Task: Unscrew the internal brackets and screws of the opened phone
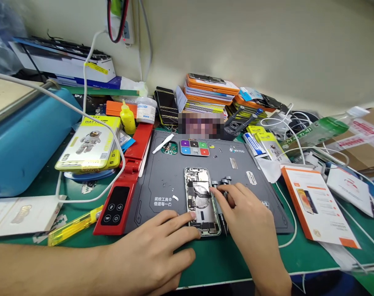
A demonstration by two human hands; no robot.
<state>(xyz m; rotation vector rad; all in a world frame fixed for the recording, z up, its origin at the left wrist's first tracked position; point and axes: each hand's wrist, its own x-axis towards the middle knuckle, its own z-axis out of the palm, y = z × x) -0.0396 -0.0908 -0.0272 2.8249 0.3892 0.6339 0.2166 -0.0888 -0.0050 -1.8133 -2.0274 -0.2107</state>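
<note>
An opened phone [202, 203] lies on the dark grey work mat [174, 172], its inner boards and a round coil area showing. My left hand [165, 246] has its fingers stretched out, with the index fingertip on the phone's lower left part. At the phone's right edge, the thumb and index finger of my right hand [245, 205] are pinched together. A dark thin strip [203, 192] runs across the phone near those fingertips; whether they grip it is unclear. Several screwdrivers [223, 218] lie right of the phone, partly hidden under my right hand.
A red device with a touch panel [116, 205] and a yellow-handled tool [74, 226] lie left. Behind the phone are a coloured parts tray [195, 148] and a white spudger [162, 143]. Battery boxes [90, 142], an orange-white box [319, 205] and loose white cables surround the mat.
</note>
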